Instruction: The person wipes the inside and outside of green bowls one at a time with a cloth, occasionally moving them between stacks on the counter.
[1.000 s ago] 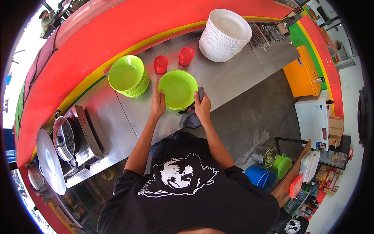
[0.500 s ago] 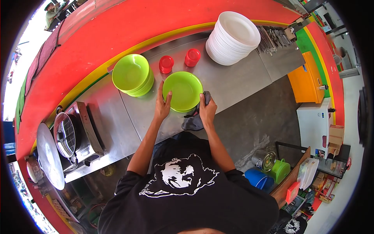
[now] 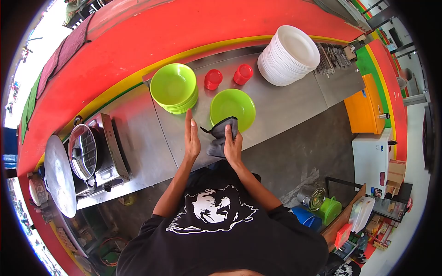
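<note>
My right hand [image 3: 232, 143] grips a dark grey cloth [image 3: 220, 136] that lies partly over the near rim of a lime green plate [image 3: 233, 108] on the steel counter [image 3: 281, 106]. My left hand [image 3: 191, 136] is open and flat, fingers together, held just left of the cloth and clear of the plate. A stack of lime green bowls [image 3: 174, 87] stands beyond my left hand. Two red cups [image 3: 213, 78] [image 3: 243, 73] sit behind the plate.
A tall stack of white plates [image 3: 290, 54] stands at the back right, with cutlery [image 3: 335, 55] beyond it. A gas stove with a round wire grill [image 3: 90, 154] is at the left. Orange and white bins [image 3: 363, 96] and buckets [image 3: 317, 207] stand on the floor at the right.
Both hands have let go of the green plate's rim. My left hand pulled back and opened flat; my right hand drew in toward me with the cloth bunched over the plate's near edge.
</note>
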